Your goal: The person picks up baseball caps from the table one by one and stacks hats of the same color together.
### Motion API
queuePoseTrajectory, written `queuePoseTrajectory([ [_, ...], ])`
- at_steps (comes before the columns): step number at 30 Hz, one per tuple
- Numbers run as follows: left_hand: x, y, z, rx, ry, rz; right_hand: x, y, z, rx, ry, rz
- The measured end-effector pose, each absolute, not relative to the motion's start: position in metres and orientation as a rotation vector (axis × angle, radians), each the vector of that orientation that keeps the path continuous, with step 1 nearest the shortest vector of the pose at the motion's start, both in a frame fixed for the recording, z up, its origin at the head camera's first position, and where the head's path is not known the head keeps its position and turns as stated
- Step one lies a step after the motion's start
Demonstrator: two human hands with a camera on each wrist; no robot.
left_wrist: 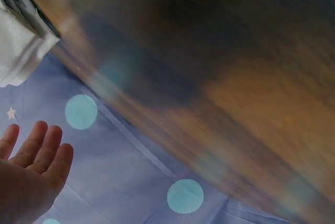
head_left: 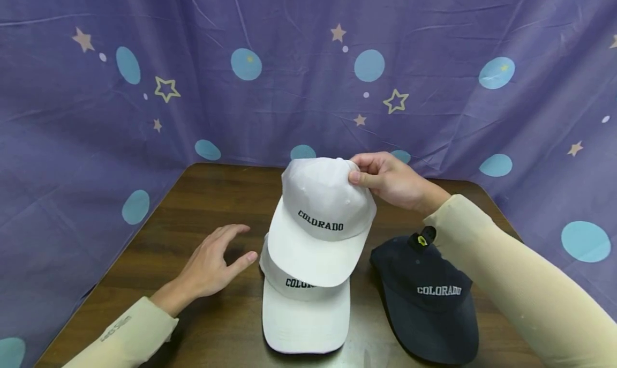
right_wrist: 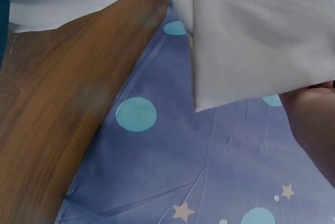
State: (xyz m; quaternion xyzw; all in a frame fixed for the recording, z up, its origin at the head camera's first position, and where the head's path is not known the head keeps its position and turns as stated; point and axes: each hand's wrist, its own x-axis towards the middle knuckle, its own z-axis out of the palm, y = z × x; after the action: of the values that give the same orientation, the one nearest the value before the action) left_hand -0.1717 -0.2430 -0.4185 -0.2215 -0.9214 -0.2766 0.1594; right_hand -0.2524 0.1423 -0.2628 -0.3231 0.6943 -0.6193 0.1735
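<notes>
My right hand [head_left: 392, 180] pinches the crown of a white baseball cap [head_left: 315, 196] lettered COLORADO, holding it tilted, brim toward me. In the right wrist view, this cap's white cloth [right_wrist: 256, 41] hangs beside part of the hand [right_wrist: 314, 124]. Below and partly hidden behind it, a second white cap [head_left: 306, 325] with the same lettering rests on the table. My left hand [head_left: 212, 263] hovers left of the caps, thumb apart from the fingers, holding nothing. The left wrist view shows its spread fingers [left_wrist: 42, 150] and a bit of white cloth [left_wrist: 21, 46] at the upper left.
To the right, under my right forearm, a dark navy COLORADO cap [head_left: 429, 303] lies on the brown wooden table [head_left: 193, 207]. A small black item with a yellow mark [head_left: 422, 239] shows at its top. Behind the table hangs a purple curtain [head_left: 299, 111] with stars and blue dots.
</notes>
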Motion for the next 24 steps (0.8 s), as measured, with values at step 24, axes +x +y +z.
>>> queuePoseTrajectory([
  [24,-0.170,-0.246,-0.415,-0.691,-2.597,-0.789,-0.240,0.128,-0.279,-1.054,1.949,-1.522],
])
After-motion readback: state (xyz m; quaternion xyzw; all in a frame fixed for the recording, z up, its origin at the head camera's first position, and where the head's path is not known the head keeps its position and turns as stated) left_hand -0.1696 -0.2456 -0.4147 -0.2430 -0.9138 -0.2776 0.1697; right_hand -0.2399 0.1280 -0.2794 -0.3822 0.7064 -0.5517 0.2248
